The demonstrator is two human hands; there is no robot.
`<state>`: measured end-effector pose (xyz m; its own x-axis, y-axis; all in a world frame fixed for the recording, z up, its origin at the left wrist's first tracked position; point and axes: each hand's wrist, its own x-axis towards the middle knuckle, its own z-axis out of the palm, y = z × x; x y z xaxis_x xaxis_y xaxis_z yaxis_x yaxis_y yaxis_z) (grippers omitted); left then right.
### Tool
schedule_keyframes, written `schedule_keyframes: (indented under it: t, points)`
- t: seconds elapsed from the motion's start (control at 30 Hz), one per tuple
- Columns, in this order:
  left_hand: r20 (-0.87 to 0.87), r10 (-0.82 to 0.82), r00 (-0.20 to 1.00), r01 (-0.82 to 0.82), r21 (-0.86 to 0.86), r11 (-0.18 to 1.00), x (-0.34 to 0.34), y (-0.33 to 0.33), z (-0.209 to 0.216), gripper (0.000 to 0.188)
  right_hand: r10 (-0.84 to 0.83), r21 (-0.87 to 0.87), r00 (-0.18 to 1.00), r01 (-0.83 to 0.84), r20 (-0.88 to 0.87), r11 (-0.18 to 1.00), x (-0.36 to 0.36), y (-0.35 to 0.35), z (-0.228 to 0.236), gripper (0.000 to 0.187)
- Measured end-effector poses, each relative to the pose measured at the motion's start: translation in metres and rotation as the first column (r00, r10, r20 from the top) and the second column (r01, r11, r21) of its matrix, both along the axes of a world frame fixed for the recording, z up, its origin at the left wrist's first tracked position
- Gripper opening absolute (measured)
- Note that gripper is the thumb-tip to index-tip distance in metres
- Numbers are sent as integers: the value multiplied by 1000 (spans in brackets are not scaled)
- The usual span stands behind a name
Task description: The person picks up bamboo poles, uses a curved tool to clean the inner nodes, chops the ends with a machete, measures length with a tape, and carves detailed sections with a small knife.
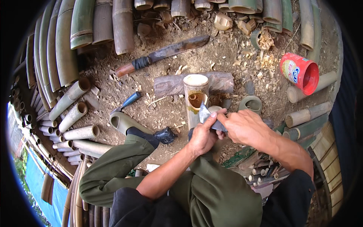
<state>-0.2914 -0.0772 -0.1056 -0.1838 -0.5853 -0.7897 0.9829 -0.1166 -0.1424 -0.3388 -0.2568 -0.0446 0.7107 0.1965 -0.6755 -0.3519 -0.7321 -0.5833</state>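
Observation:
A knife with a broad grey blade points away from me, its tip close to an upright bamboo tube. The tube has a cut-out in its side that shows a pale brown inside. My left hand is closed round the blade from below, its thumb along the metal. My right hand is closed over the rear of the knife, and its fingers hide the handle. Just beyond my fingers sits a pale round piece, partly hidden. Behind the tube lies a short log.
A large machete lies beyond the log. To the left is a blue-handled tool. At right, a red tub lies on its side near bamboo pieces. Bamboo tubes stack along the far and left sides; wood chips litter the ground.

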Motion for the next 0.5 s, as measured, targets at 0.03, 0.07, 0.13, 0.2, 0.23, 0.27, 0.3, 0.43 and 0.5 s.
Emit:
schedule_keyframes:
  t: [0.03, 0.07, 0.13, 0.2, 0.23, 0.27, 0.3, 0.43, 0.5]
  points:
    - [36, -58, 998, 58, 24, 998, 4, 5, 2, 45, -61, 36, 997, 63, -55, 997, -4, 6, -2, 29]
    - [58, -96, 994, 86, 152, 985, 11, -3, 11, 45, -113, 59, 988, 119, -104, 991, -5, 11, -3, 28]
    - [180, -317, 931, 271, 240, 932, 18, 4, 10, 41, -260, 128, 950, 283, -171, 951, -16, 29, -12, 28]
    - [288, -553, 782, 445, 363, 818, 32, 8, 10, 37, -471, 208, 852, 515, -228, 831, -20, 52, -16, 37]
    - [360, -598, 716, 455, 408, 791, 36, 14, 2, 49, -585, 220, 772, 634, -250, 742, -19, 66, -17, 38]
    - [390, -682, 619, 521, 446, 728, 44, 17, 0, 51, -658, 261, 701, 713, -274, 651, -18, 78, -20, 41]
    - [416, -756, 506, 582, 482, 655, 54, 17, -1, 54, -747, 282, 602, 797, -283, 534, -17, 92, -24, 46]
    - [640, -767, -47, 711, 561, 424, 92, 13, -13, 49, -949, 256, 261, 943, -179, 211, -4, 151, -40, 48]
    - [681, -732, -34, 689, 547, 476, 91, 11, -12, 48, -935, 219, 297, 942, -193, 254, 0, 146, -36, 48]
